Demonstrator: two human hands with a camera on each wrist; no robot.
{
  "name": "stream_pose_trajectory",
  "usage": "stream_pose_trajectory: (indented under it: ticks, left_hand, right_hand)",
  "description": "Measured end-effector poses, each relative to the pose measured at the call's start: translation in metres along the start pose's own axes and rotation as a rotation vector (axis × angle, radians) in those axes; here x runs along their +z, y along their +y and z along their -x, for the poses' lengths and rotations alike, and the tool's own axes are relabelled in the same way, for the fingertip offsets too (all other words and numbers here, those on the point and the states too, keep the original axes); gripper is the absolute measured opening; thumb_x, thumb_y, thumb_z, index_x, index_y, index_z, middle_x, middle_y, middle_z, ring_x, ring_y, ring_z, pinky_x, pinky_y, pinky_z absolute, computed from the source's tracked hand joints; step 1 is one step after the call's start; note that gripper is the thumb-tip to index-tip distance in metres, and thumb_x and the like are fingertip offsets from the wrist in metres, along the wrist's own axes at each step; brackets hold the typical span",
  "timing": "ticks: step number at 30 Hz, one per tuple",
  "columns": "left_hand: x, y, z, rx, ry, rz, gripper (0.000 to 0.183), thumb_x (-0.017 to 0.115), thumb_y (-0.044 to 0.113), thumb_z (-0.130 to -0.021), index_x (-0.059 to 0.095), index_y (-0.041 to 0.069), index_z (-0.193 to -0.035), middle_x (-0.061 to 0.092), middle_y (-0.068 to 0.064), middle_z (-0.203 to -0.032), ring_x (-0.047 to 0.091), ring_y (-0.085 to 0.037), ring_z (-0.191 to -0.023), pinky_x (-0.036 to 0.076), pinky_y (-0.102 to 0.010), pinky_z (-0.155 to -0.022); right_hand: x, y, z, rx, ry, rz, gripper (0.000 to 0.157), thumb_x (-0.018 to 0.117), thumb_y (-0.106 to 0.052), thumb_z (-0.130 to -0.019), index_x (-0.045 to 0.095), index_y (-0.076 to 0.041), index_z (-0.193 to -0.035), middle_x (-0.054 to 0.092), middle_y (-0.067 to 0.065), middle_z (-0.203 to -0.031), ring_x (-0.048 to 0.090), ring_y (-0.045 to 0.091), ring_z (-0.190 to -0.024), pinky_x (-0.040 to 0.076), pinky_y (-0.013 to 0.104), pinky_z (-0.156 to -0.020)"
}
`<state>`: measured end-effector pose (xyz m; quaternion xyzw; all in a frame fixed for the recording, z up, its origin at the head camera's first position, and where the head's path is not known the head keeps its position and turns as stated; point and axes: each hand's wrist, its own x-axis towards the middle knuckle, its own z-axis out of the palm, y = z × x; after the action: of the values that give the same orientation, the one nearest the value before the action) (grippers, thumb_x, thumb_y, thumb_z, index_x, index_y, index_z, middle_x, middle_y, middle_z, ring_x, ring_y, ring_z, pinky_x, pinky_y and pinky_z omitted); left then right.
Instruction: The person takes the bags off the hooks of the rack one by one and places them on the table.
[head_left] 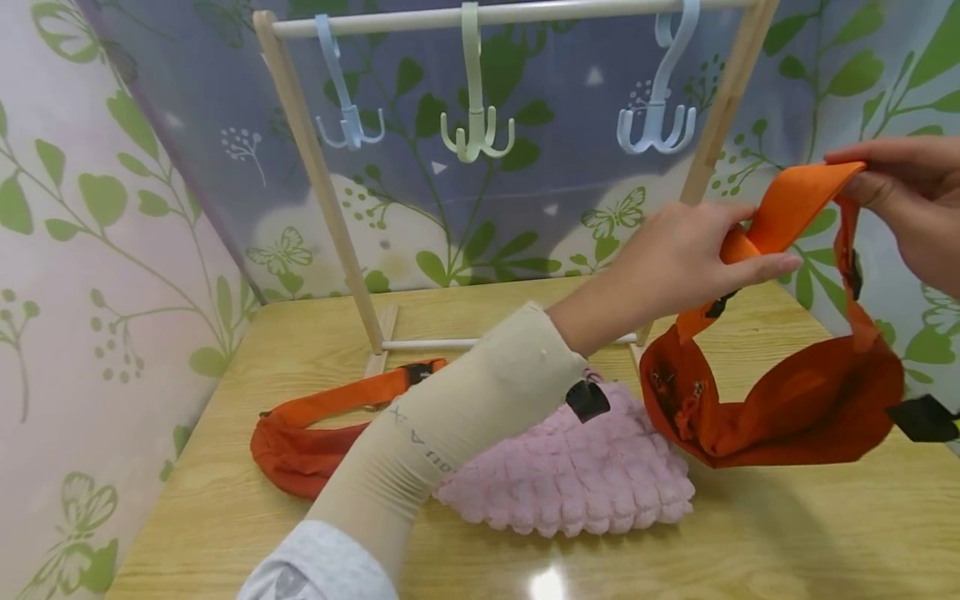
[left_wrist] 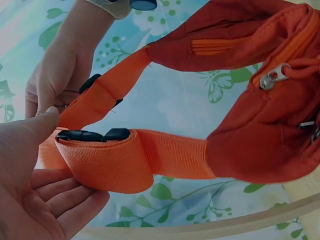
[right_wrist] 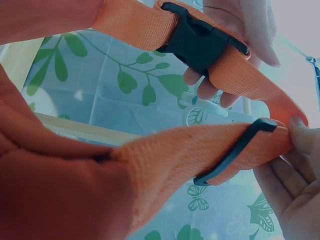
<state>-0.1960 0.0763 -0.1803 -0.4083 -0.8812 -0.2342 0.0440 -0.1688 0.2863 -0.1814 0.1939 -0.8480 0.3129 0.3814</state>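
At the right of the head view an orange waist bag (head_left: 810, 408) hangs by its strap (head_left: 798, 204) above the table. My left hand (head_left: 675, 250) holds the strap between thumb and fingers, near the black buckle (right_wrist: 200, 45) seen in the right wrist view. Farther right, my right hand (head_left: 918, 200) pinches the top of the strap loop. A black strap slider (right_wrist: 235, 152) sits close to the right hand's fingers. The bag's body sags below both hands, its zipper pull (left_wrist: 274, 76) showing in the left wrist view.
A wooden rack with a white bar (head_left: 555, 12) carries blue hooks (head_left: 351, 121), a green hook (head_left: 476, 125) and more blue hooks (head_left: 656, 125). On the wooden table (head_left: 202, 500) lie a second orange waist bag (head_left: 300, 454) and a pink quilted bag (head_left: 577, 475), partly behind the left arm.
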Motion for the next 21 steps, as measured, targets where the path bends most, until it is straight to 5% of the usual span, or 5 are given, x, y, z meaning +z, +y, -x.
stream_pose_trajectory:
  ticks: [14, 21]
  left_hand:
    - [0.008, 0.002, -0.003, -0.002, 0.072, -0.020, 0.039, 0.060, 0.058, -0.089, 0.066, 0.024, -0.106, 0.062, 0.013, -0.084, 0.055, -0.002, -0.065, 0.041, -0.016, -0.060]
    - [0.007, 0.000, -0.006, -0.042, 0.073, 0.024, 0.040, 0.062, 0.055, -0.089, 0.069, 0.024, -0.114, 0.065, 0.016, -0.092, 0.057, 0.001, -0.070, 0.043, -0.013, -0.061]
  right_hand:
    - [-0.004, 0.010, 0.005, -0.046, -0.021, -0.074, 0.032, 0.050, 0.008, -0.095, 0.066, 0.000, -0.121, 0.061, -0.030, -0.101, 0.059, -0.014, -0.087, 0.043, 0.003, -0.081]
    - [-0.007, 0.012, 0.008, -0.040, 0.041, 0.101, 0.026, 0.056, -0.003, -0.096, 0.068, 0.001, -0.119, 0.051, -0.043, -0.097, 0.050, -0.024, -0.084, 0.039, 0.000, -0.080]
